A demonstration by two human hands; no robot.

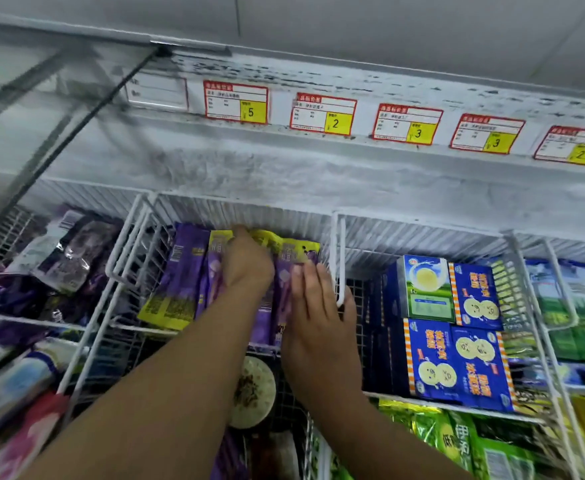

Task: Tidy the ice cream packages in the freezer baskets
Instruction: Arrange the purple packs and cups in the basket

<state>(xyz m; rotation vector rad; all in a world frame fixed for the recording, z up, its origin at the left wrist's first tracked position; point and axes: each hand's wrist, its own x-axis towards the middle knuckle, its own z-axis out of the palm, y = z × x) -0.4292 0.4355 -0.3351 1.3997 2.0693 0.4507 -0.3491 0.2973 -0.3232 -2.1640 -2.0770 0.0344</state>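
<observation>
Purple and yellow ice cream packages [183, 282] lie side by side in the middle white wire basket [138, 233] of the freezer. My left hand [246, 261] reaches to the far end of these packages, its fingertips on their yellow top edges. My right hand [315, 306] lies flat with straight fingers on the rightmost purple packages, its thumb next to the basket's right wall. My forearms hide the packages' near ends.
Blue ice cream boxes [454, 344] fill the basket to the right. Dark purple packs [72, 254] lie in the left basket. Green packages [457, 441] sit near right, a round tub [254, 393] below my arms. Price tags [322, 114] line the frosted back wall.
</observation>
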